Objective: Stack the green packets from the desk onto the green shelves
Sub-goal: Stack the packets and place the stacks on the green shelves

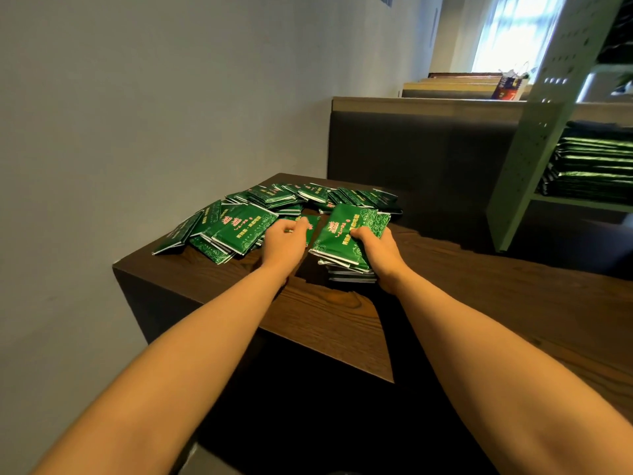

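While both bare forearms are stretched forward over the dark brown, wood-grained desk (325, 313), the work is seen to be done at its far left corner, close to the grey wall (137, 114). A squared-up stack of green foil packets (342, 241), printed with pink and gold lettering and pale cloud patterns, is gripped by the right hand (376, 250): the thumb is laid across the top packet and the fingers are curled round the stack's right side, while its lower end appears to rest on the desk. Just to the left, a single green packet (312, 225) is held under the left hand (284, 240), whose fingers are curled down onto it; whether it is raised off the desk cannot be told. Beyond and to the left of both hands, a loose heap of green packets (253, 217) is spread over the desk, many overlapping and tilted at different angles. Well apart, on the right, the pale green perforated metal shelves (534, 149) are seen, and a tall pile of shelved green packets (596, 166) is laid flat on one level. A dark brown partition (411, 142) stands behind the desk.
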Action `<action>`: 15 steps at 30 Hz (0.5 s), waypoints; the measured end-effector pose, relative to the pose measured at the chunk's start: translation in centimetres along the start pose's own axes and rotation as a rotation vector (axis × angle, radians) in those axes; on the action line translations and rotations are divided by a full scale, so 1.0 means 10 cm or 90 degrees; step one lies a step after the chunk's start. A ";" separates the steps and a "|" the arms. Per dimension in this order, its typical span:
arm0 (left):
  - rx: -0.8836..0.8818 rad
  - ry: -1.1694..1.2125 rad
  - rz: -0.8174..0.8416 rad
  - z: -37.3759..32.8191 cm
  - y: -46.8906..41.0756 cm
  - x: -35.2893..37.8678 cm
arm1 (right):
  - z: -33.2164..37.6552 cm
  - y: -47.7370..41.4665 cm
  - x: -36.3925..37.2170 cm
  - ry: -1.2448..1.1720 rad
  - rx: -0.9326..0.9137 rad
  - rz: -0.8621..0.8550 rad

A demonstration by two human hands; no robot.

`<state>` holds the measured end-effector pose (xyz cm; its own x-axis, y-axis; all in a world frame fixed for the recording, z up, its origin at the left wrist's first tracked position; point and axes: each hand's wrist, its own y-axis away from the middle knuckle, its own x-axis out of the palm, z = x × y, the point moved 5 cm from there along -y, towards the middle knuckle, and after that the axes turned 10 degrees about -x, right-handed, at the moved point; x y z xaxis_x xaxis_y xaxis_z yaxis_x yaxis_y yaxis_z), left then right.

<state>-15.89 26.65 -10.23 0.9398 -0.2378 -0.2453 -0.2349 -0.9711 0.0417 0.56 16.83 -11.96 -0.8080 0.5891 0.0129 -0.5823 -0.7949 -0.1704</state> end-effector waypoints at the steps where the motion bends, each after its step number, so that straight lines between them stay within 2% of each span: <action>1: 0.044 -0.049 -0.050 0.03 -0.03 -0.13 | -0.01 -0.01 0.00 0.004 0.005 -0.005; 5: 0.144 -0.245 -0.198 0.11 -0.13 -0.49 | -0.01 -0.03 0.02 0.033 0.000 -0.024; 8: 0.133 -0.356 -0.287 0.24 -0.27 -0.66 | 0.03 0.00 0.13 0.025 -0.025 -0.036; 10: 0.115 -0.361 -0.341 0.32 -0.31 -0.75 | 0.01 0.03 0.23 -0.019 -0.023 -0.044; 12: 0.074 -0.358 -0.350 0.40 -0.36 -0.79 | -0.02 0.06 0.33 -0.026 -0.031 -0.040; 15: -0.008 -0.376 -0.297 0.49 -0.46 -0.78 | -0.03 0.06 0.36 -0.003 -0.051 -0.034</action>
<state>-23.33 33.07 -13.30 0.6508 0.2441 -0.7189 0.1604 -0.9697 -0.1841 -2.65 18.49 -12.35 -0.7764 0.6296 0.0279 -0.6156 -0.7481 -0.2477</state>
